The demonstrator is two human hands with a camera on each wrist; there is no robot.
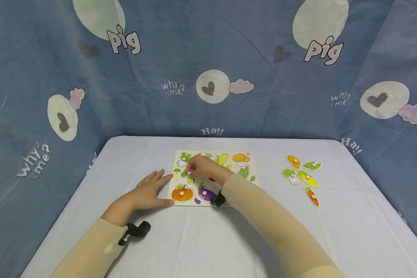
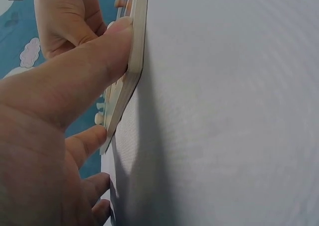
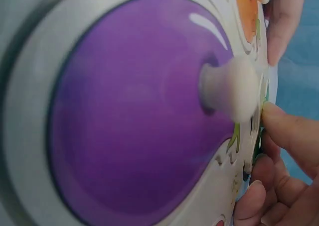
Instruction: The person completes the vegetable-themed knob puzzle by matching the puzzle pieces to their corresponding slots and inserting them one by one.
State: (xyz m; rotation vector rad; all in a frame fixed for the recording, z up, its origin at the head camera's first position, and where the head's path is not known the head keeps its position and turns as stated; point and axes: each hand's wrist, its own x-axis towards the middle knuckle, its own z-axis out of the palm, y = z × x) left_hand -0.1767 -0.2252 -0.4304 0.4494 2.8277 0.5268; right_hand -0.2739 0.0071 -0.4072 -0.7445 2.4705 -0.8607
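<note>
A wooden vegetable puzzle board (image 1: 171, 185) lies on the table. My right hand (image 1: 202, 168) reaches over it and pinches the broccoli piece (image 1: 190, 180) by its knob, at the board's left side. The fingers cover part of that piece. My left hand (image 1: 144, 194) is spread beside the board, its thumb (image 2: 107, 49) and a fingertip touching the left edge. In the board sit a pumpkin piece (image 1: 182, 194) and an eggplant piece (image 3: 134, 106), each with a round knob. The right forearm hides the board's lower right part.
Right of the board lie several loose pieces: a carrot (image 1: 312, 197), corn (image 1: 307, 178), a bok choy (image 1: 290, 176), an orange piece (image 1: 294, 161) and a green one (image 1: 312, 166). White cloth (image 1: 201, 239) covers the table, and a blue printed curtain (image 1: 208, 46) surrounds it.
</note>
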